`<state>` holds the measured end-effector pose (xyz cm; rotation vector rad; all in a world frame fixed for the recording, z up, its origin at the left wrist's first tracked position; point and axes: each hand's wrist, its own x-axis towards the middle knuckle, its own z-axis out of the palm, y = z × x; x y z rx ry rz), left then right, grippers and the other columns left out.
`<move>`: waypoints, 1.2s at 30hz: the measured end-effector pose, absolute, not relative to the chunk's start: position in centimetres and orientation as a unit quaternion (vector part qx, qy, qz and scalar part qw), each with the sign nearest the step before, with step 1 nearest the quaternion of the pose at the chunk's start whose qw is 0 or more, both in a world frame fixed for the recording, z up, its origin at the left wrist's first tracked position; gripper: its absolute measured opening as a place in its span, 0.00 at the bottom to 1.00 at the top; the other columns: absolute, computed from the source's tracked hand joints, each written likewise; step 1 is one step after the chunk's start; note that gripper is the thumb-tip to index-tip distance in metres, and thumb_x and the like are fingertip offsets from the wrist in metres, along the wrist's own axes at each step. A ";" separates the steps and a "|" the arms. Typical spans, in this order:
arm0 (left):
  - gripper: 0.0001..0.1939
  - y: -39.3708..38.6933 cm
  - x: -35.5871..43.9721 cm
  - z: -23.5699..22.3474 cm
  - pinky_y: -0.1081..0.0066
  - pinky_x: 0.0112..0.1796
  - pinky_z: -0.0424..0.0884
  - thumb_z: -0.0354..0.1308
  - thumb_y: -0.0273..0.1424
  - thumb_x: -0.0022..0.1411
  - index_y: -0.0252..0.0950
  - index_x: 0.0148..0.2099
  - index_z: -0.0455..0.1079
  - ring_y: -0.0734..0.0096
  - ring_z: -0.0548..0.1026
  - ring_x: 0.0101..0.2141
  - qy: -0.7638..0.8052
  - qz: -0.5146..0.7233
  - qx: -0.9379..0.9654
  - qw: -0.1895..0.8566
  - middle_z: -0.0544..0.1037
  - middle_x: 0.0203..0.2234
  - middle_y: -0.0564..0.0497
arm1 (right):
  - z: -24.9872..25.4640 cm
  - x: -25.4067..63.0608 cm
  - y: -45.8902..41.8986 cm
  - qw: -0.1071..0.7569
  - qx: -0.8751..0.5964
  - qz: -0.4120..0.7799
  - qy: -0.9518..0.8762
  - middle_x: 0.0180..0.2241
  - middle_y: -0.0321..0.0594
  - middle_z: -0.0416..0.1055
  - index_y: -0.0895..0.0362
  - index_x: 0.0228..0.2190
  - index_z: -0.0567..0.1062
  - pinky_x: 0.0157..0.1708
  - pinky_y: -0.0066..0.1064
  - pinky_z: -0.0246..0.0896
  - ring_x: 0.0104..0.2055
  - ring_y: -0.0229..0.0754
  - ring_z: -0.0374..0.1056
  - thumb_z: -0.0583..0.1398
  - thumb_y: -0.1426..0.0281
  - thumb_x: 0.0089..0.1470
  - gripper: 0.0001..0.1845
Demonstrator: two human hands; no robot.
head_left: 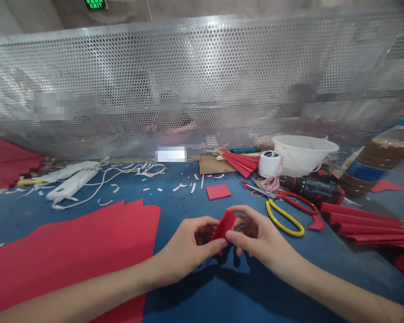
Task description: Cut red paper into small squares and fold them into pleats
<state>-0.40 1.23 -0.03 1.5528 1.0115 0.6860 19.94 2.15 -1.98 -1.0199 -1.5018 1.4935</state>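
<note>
My left hand (188, 251) and my right hand (258, 237) pinch a small folded piece of red paper (224, 225) between their fingers, above the blue work surface (195, 287). Part of the fold is hidden by my fingers. A large sheet of red paper (63, 260) lies under my left forearm. Just beyond my right hand are yellow-handled scissors (284, 218), and a small red paper square (218, 192) lies ahead of my hands.
A pleated red paper fan (366, 225) lies at the right, near a cordless drill (309, 188) and red-handled scissors (296, 202). Farther back stand a white bowl (302, 154), a twine spool (270, 164) and a plastic bottle (378, 161). White paper scraps (184, 186) and a perforated metal screen (202, 80) lie beyond.
</note>
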 end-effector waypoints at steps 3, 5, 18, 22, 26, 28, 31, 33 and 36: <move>0.16 1.3 -0.4 0.0 0.74 0.34 0.69 0.66 0.35 0.60 0.35 0.49 0.76 0.67 0.78 0.36 0.405 0.295 0.654 0.567 0.83 0.35 0.48 | -2.2 19.8 2.1 0.368 -0.396 0.584 -0.606 0.33 0.35 0.75 0.54 0.51 0.67 0.25 0.26 0.62 0.26 0.36 0.69 0.67 0.61 0.54 0.26; 0.13 1.4 -0.4 -0.2 0.75 0.31 0.68 0.64 0.37 0.62 0.34 0.45 0.77 0.70 0.77 0.32 0.415 0.294 0.648 0.567 0.82 0.33 0.48 | -2.2 19.8 2.1 0.365 -0.391 0.586 -0.608 0.32 0.34 0.75 0.55 0.50 0.68 0.28 0.27 0.64 0.28 0.36 0.69 0.66 0.62 0.56 0.23; 0.17 1.9 -0.9 -0.2 0.78 0.23 0.62 0.58 0.41 0.65 0.32 0.36 0.80 0.72 0.75 0.24 0.420 0.272 0.642 0.581 0.79 0.23 0.48 | -1.1 20.0 1.4 0.382 -0.358 0.592 -0.612 0.36 0.36 0.76 0.54 0.41 0.69 0.22 0.23 0.59 0.24 0.33 0.69 0.65 0.59 0.58 0.15; 0.16 1.9 -1.1 0.1 0.79 0.22 0.61 0.61 0.40 0.63 0.32 0.35 0.82 0.76 0.73 0.22 0.406 0.276 0.627 0.605 0.79 0.22 0.48 | -1.6 20.2 1.5 0.389 -0.377 0.579 -0.609 0.28 0.34 0.74 0.55 0.34 0.66 0.19 0.23 0.56 0.23 0.35 0.70 0.62 0.59 0.60 0.14; 0.24 2.3 -1.3 -0.7 0.78 0.21 0.63 0.54 0.44 0.67 0.30 0.34 0.82 0.71 0.76 0.23 0.368 0.302 0.618 0.626 0.81 0.23 0.44 | -2.0 20.3 1.7 0.382 -0.400 0.539 -0.635 0.23 0.33 0.72 0.55 0.34 0.69 0.19 0.25 0.54 0.21 0.37 0.68 0.62 0.61 0.60 0.11; 0.30 2.4 -1.3 -1.1 0.78 0.21 0.63 0.48 0.47 0.69 0.29 0.33 0.82 0.69 0.78 0.24 0.364 0.308 0.615 0.628 0.81 0.23 0.42 | -2.0 20.4 1.4 0.375 -0.420 0.490 -0.666 0.22 0.33 0.71 0.55 0.34 0.71 0.21 0.26 0.54 0.22 0.37 0.67 0.62 0.64 0.60 0.08; 0.23 2.6 -1.1 -1.2 0.79 0.20 0.64 0.57 0.45 0.66 0.29 0.35 0.81 0.71 0.77 0.23 0.393 0.299 0.618 0.612 0.80 0.22 0.45 | -1.6 20.4 0.7 0.354 -0.428 0.444 -0.703 0.27 0.34 0.73 0.53 0.38 0.71 0.24 0.27 0.55 0.26 0.37 0.65 0.62 0.67 0.59 0.05; 0.16 2.6 -1.0 -1.1 0.80 0.20 0.64 0.64 0.41 0.61 0.30 0.37 0.80 0.72 0.77 0.23 0.406 0.302 0.612 0.607 0.80 0.23 0.47 | -1.2 20.4 0.5 0.321 -0.410 0.493 -0.697 0.31 0.34 0.74 0.50 0.47 0.67 0.24 0.26 0.56 0.26 0.36 0.64 0.63 0.67 0.59 0.16; 0.14 2.7 -1.0 -0.9 0.80 0.20 0.64 0.65 0.39 0.60 0.31 0.38 0.80 0.71 0.78 0.24 0.413 0.314 0.602 0.607 0.80 0.23 0.48 | -0.9 20.4 0.7 0.304 -0.360 0.594 -0.652 0.40 0.36 0.73 0.48 0.55 0.60 0.29 0.26 0.62 0.31 0.36 0.67 0.65 0.63 0.58 0.28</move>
